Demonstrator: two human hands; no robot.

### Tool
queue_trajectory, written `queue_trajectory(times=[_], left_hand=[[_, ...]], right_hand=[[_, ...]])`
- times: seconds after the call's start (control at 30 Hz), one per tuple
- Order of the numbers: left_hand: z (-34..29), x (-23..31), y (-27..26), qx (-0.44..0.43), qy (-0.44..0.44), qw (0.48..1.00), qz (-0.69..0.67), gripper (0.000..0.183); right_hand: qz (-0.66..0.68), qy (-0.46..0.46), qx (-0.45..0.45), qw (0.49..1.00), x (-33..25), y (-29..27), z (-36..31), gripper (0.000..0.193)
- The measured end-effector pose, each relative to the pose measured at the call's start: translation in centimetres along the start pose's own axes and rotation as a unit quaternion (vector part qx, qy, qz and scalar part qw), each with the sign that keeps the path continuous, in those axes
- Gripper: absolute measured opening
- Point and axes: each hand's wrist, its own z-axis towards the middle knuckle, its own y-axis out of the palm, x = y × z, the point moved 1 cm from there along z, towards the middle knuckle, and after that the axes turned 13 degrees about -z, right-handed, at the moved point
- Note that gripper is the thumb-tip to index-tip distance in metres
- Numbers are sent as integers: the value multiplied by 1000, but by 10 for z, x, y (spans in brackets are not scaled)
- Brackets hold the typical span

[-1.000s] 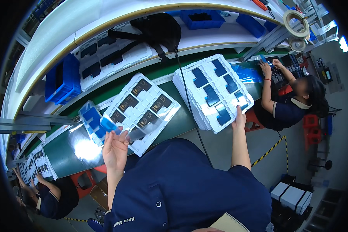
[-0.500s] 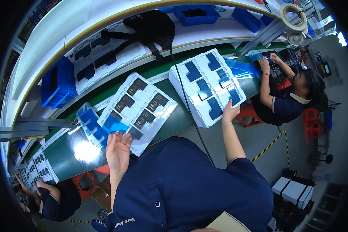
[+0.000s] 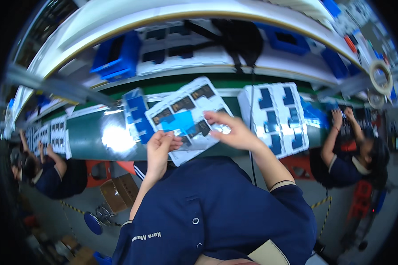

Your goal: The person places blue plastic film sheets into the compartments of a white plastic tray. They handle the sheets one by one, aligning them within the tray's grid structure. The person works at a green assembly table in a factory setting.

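A person in a navy shirt faces a green worktop (image 3: 86, 138), both bare hands raised over its front edge, near the middle. The left hand (image 3: 158, 151) pinches a see-through blue film (image 3: 181, 121) at its lower left edge, thumb and fingers closed together on it. The right hand (image 3: 238, 132) is to the right of the film, its thumb and fingers spread well apart with nothing seen in their hold; blur makes it impossible to tell whether a fingertip touches the film.

The film hangs over a white tray (image 3: 216, 106) of dark parts, which lies turned at an angle, 1 corner toward the worktop's front edge. Just beside the tray's left edge is a narrow strip of blue pieces (image 3: 137, 114). Toward the worktop's right end stands a stack of white trays (image 3: 281, 117), the top tray holding 6 dark panels in 2 columns. A black cable (image 3: 252, 106) hangs before its left edge. On the shelf behind are a blue bin (image 3: 129, 53) and a black bag (image 3: 241, 42).
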Motion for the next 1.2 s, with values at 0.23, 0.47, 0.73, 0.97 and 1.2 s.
queue_trajectory(times=[0.23,0.47,0.73,0.97,1.2], left_hand=[[-15,5,-28,7,86,994,-73,18],[-26,-15,-64,38,90,994,-47,23],[-16,-11,-90,-9,32,999,41,23],[-8,2,-119,-85,-76,974,195,11],[50,-47,-299,224,-56,956,178,15]], right_hand=[[247,114,-134,953,-2,83,57,29],[-3,1,-91,996,-3,111,66,18],[268,182,-96,941,14,140,63,18],[90,115,43,988,26,147,82,11],[257,336,146,895,60,134,84,16]])
